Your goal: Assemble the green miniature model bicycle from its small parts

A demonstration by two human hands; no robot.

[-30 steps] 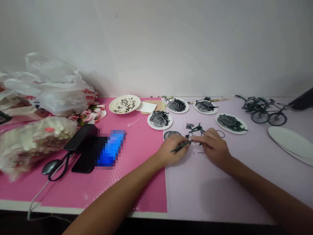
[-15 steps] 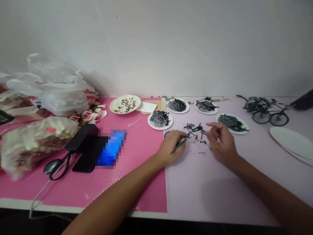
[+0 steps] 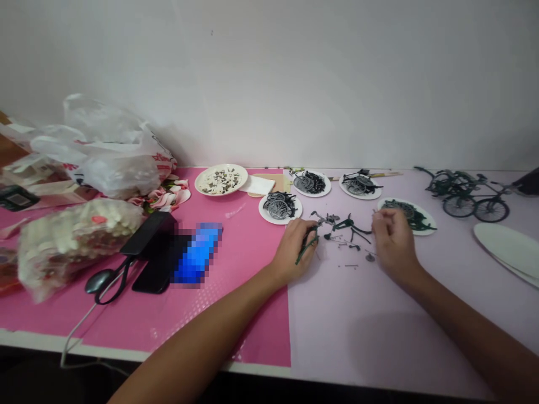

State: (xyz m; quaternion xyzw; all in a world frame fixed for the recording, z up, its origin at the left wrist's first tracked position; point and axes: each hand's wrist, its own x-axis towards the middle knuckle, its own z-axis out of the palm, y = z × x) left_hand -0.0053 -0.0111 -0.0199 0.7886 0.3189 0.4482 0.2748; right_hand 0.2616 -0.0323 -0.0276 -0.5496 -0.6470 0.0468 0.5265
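Note:
My left hand (image 3: 296,251) is closed round a dark green model bicycle part (image 3: 307,250); a thin bar of it sticks out below the fingers. Just right of that hand, a green frame piece (image 3: 346,224) and small grey bits (image 3: 332,217) lie on the lilac surface, with tiny pins (image 3: 351,265) and a small grey disc (image 3: 370,257) nearer me. My right hand (image 3: 393,238) has its fingertips pinched together beside the plate (image 3: 429,231) of wheels and green parts. What the pinch holds, if anything, is too small to make out.
White plates (image 3: 264,216) of wheels and dark parts stand along the back. Assembled model bicycles (image 3: 475,205) are at the right, above stacked white plates (image 3: 505,252). Leftward are a bowl (image 3: 200,188), a phone (image 3: 147,280), a black device (image 3: 149,238) and plastic bags (image 3: 105,151).
My right hand has shifted right, off the small parts, and its thumb and fingers have come together. My left hand keeps its hold. The whole view has shifted slightly.

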